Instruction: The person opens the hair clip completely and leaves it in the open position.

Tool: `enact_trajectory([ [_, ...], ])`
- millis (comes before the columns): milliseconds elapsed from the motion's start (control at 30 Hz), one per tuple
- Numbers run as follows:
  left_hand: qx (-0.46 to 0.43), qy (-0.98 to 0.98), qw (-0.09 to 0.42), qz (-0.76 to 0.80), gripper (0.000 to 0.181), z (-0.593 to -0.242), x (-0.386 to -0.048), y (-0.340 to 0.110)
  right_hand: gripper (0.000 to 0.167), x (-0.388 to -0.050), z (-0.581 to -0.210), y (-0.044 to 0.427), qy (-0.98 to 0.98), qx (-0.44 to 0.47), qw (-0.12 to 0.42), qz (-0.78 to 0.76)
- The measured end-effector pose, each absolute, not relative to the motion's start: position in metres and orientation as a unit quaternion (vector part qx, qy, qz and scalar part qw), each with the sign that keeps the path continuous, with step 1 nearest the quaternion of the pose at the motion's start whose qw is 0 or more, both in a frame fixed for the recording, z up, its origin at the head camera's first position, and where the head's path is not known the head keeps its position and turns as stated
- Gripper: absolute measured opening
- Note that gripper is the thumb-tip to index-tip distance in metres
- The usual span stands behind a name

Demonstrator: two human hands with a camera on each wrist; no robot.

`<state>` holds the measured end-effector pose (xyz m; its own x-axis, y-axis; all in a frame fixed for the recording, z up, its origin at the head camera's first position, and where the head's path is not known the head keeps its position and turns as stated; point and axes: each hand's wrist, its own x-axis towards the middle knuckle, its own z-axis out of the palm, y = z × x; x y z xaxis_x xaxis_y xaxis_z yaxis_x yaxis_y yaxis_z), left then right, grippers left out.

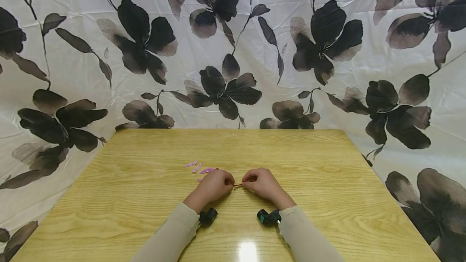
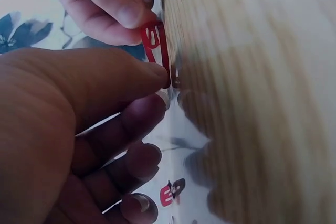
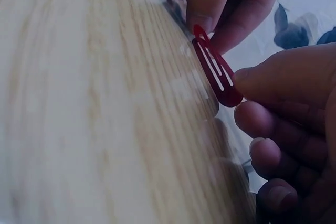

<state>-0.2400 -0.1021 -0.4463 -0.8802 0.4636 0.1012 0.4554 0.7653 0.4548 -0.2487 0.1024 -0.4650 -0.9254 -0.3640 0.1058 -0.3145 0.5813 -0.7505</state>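
Observation:
Between my two hands is a red snap hair clip (image 1: 237, 185), just above the table. My left hand (image 1: 215, 185) pinches its narrow end between thumb and forefinger. The wide end is pinched by the thumb and forefinger of my right hand (image 1: 263, 183). Seen from the right wrist, the clip (image 3: 214, 69) shows its slotted frame, with the narrow tip partly hidden by the left fingers. In the left wrist view the left thumb covers part of the clip (image 2: 155, 41).
Pink and purple hair clips (image 1: 197, 167) lie left of my left hand, one partly hidden by it. Another red clip (image 2: 166, 195) shows beyond the left fingers. The wooden table (image 1: 313, 153) meets a floral cloth (image 1: 233, 35) at its far edge.

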Motion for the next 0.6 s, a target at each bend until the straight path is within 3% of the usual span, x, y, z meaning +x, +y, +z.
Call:
enact_trajectory([
  [600,0.211,0.935,0.041,0.282,0.018,-0.427,-0.240,-0.113,0.010,-0.253,-0.460,0.100,0.879,-0.188,0.045,-0.435],
])
